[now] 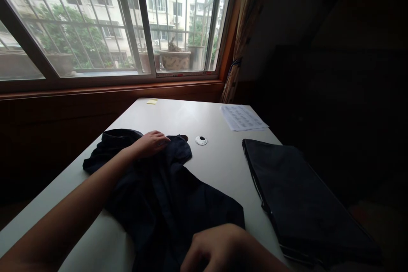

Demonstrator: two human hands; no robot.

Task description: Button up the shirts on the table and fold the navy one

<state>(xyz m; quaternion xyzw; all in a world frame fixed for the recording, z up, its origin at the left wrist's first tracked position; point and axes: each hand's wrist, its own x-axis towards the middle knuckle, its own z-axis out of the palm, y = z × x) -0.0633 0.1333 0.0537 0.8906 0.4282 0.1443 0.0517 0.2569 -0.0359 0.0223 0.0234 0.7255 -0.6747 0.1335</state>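
Observation:
A dark navy garment (165, 195) lies spread and rumpled on the white table (219, 165). My left hand (151, 143) rests flat on the garment's far end, near its collar, fingers stretched out. My right hand (223, 248) sits at the garment's near edge, at the bottom of the view, fingers curled down onto the cloth; whether it grips the fabric I cannot make out.
A dark flat case (302, 204) lies on the table's right side. A printed sheet of paper (242, 117) sits at the far right, a round white cable grommet (201, 140) in the middle, a yellow sticky note (151, 101) at the far edge. A barred window (105, 21) is behind.

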